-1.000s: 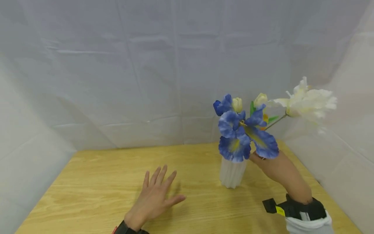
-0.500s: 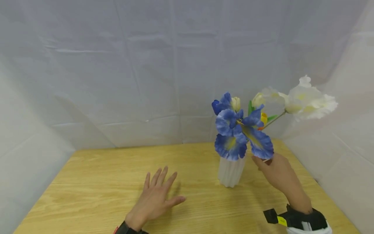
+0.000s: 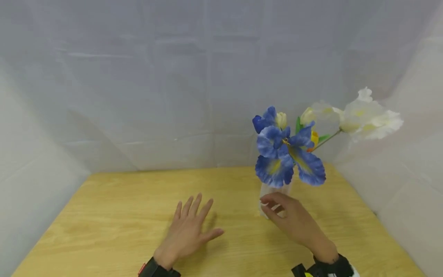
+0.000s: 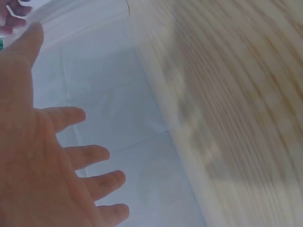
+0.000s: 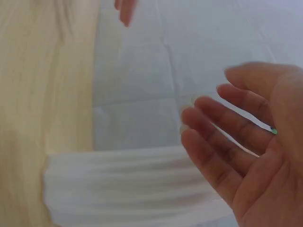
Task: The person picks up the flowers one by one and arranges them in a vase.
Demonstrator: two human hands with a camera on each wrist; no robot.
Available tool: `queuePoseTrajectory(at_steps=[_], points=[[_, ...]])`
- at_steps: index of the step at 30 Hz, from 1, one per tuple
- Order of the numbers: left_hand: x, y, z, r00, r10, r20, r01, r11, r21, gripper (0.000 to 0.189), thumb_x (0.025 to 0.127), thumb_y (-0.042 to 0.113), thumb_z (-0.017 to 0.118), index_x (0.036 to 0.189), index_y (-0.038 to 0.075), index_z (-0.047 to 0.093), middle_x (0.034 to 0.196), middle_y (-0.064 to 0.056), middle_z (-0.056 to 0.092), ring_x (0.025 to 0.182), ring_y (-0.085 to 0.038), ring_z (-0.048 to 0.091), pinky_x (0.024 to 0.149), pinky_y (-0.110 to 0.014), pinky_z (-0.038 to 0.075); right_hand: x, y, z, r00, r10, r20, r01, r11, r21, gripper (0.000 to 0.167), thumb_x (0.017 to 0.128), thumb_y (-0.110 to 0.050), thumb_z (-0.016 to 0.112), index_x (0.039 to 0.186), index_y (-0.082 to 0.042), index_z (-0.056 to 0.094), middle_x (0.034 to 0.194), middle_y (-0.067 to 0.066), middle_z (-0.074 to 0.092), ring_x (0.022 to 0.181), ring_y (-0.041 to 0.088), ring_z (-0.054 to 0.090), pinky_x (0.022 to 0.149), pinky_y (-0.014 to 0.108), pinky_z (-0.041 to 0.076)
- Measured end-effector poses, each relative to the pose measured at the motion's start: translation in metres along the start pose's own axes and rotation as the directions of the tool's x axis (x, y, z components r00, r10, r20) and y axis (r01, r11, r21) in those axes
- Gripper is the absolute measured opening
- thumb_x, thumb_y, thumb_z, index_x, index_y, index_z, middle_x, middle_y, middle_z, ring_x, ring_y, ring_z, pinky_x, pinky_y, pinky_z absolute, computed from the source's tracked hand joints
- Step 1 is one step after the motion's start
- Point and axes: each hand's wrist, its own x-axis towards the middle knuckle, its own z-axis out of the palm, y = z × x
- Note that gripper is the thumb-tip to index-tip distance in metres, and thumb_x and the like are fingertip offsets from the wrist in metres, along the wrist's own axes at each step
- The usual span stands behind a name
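A white ribbed vase [image 3: 266, 189] stands upright at the table's right side, partly hidden behind my right hand [image 3: 294, 219]. Blue irises [image 3: 275, 169], pale tulips [image 3: 281, 120], an orange-yellow tulip [image 3: 313, 139] and large white flowers [image 3: 367, 119] rise from it, the white ones leaning right. In front of the vase, my right hand has loosely bent fingers and holds nothing; the right wrist view shows its bare palm beside the vase [image 5: 118, 189]. My left hand [image 3: 187, 234] is held over the table at the middle, fingers spread, and its bare palm shows in the left wrist view.
The pale wooden table [image 3: 121, 215] reaches back to a creased whitish-grey sheet [image 3: 173, 84]. Similar sheets hang along the left and right sides. Both wrists wear black bands.
My right hand has let go of the white flower's stem at the vase's right and moved left and toward me, in front of the vase. The left hand stays nearly still.
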Motion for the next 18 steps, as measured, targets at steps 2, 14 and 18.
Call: queuePoseTrajectory(at_steps=[2,14,18], points=[[0.000,0.001,-0.001,1.000,-0.005,0.001,0.005,1.000,0.006,0.086,0.085,0.074,0.042,0.148,0.016,0.038,0.152,-0.020,0.027,0.138,-0.043,0.022,0.109,-0.063,0.010,-0.003,0.000,0.007,0.999,0.033,0.035,-0.032,0.999,-0.011,0.037,0.097,-0.041,0.053,0.128,-0.020,0.057,0.117,-0.005,0.060,0.099,0.016,0.060,0.081,0.033,0.053],[0.001,-0.001,-0.003,0.999,-0.028,-0.015,0.029,0.999,0.044,0.085,0.085,0.073,0.044,0.148,0.016,0.039,0.152,-0.020,0.027,0.137,-0.042,0.024,0.108,-0.064,0.015,0.002,0.003,0.039,0.994,-0.085,0.061,0.096,0.976,-0.198,0.043,0.094,-0.028,0.063,0.135,-0.016,0.054,0.146,0.011,0.041,0.128,0.031,0.044,0.096,0.049,0.044],[0.002,-0.001,-0.001,1.000,-0.030,-0.008,0.030,0.999,0.043,0.087,0.084,0.074,0.044,0.147,0.015,0.039,0.152,-0.021,0.027,0.137,-0.043,0.024,0.107,-0.065,0.015,0.007,0.007,0.048,0.995,-0.101,0.028,0.104,0.960,-0.259,0.042,0.092,-0.023,0.066,0.132,-0.014,0.057,0.145,0.013,0.041,0.127,0.034,0.044,0.097,0.051,0.043]])
